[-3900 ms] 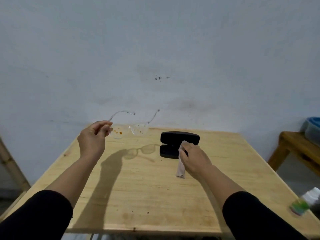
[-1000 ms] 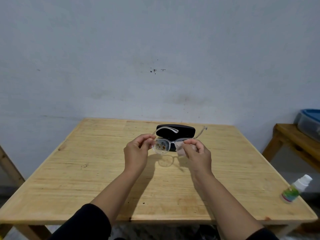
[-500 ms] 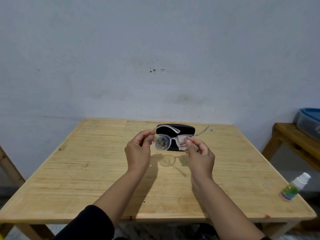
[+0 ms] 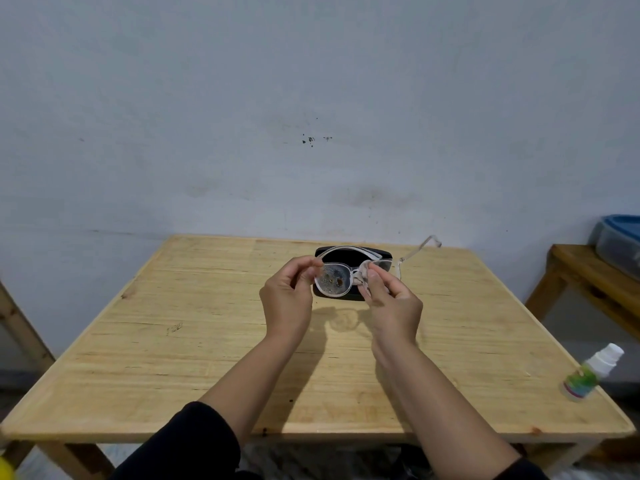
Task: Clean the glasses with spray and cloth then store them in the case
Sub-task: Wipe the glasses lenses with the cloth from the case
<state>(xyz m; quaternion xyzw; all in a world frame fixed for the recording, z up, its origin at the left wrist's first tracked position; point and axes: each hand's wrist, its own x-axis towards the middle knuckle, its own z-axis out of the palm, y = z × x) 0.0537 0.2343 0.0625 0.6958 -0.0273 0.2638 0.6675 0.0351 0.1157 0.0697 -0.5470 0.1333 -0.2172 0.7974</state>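
Wipe now under way on the glasses, held above the bench near its far edge.
L hand is pinched on the frame end w/ the spotted lens; R hand, which 4 s ago lifted the cloth by the case, is now pressing it on the other lens. Spray bottle is left at the right edge.

A single wide-angle view looks out from the person's head, facing forward and tilted down, so both bare forearms run up from the bottom edge towards the middle of the frame and the whole light wooden square bench lies spread out below. The lens sits close to the near edge of the bench and takes in its far edge, the pale grey-blue plaster wall that fills the upper half, and, at the right margin, a second brown wooden side table. Straight lines bow slightly towards the frame's borders.
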